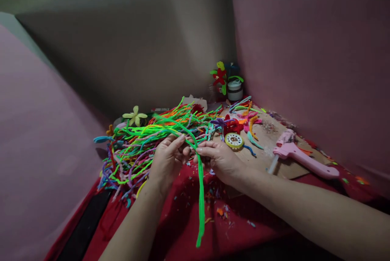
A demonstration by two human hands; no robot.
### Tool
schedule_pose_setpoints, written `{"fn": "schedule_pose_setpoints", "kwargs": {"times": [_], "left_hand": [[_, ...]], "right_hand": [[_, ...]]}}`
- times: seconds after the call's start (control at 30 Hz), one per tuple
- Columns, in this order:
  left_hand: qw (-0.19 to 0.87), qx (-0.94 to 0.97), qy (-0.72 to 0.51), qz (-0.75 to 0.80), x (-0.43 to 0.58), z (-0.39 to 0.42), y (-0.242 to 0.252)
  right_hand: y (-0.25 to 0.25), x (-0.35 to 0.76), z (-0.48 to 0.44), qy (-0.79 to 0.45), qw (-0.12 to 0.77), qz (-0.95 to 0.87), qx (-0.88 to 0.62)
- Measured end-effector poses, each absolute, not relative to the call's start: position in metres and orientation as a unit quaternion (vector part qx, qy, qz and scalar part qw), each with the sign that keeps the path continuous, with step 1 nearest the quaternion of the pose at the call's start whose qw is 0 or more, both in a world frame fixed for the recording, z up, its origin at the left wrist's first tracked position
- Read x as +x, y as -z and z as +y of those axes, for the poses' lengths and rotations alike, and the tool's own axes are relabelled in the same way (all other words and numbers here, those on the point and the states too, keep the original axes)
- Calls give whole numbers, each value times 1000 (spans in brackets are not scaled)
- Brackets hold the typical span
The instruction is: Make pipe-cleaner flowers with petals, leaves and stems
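The right hand [217, 159] pinches long, bright green, fuzzy pipe cleaners [201, 200]; the left hand [170, 153] grasps them just beside, near a multicoloured pipe-cleaner heap [134, 143].

A red cloth-covered bench [243, 220] bears a tangled heap of multicoloured fuzzy stems [137, 143], a brown cardboard sheet [259, 157] and small bright scraps [220, 212].

Head-worn view (fairly near), facing forward, down
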State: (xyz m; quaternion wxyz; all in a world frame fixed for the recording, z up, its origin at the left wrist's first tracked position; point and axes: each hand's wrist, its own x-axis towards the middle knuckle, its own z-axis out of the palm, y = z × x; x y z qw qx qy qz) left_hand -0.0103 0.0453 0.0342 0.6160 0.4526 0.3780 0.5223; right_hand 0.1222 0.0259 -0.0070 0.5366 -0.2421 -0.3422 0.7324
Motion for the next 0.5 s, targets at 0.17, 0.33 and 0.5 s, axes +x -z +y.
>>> {"fn": "schedule_pose_setpoints", "kwargs": {"times": [0.17,0.33,0.5], "left_hand": [[604,488,-525,348,-16,39,-31],[526,570,-470,422,-20,32,-26],[541,554,-467,428,-24,35,-17]], "right_hand": [[13,121,29,-730,550,-323,-246],[18,121,32,-742,529,-329,-247],[14,123,29,-768,498,-331,-229]]}}
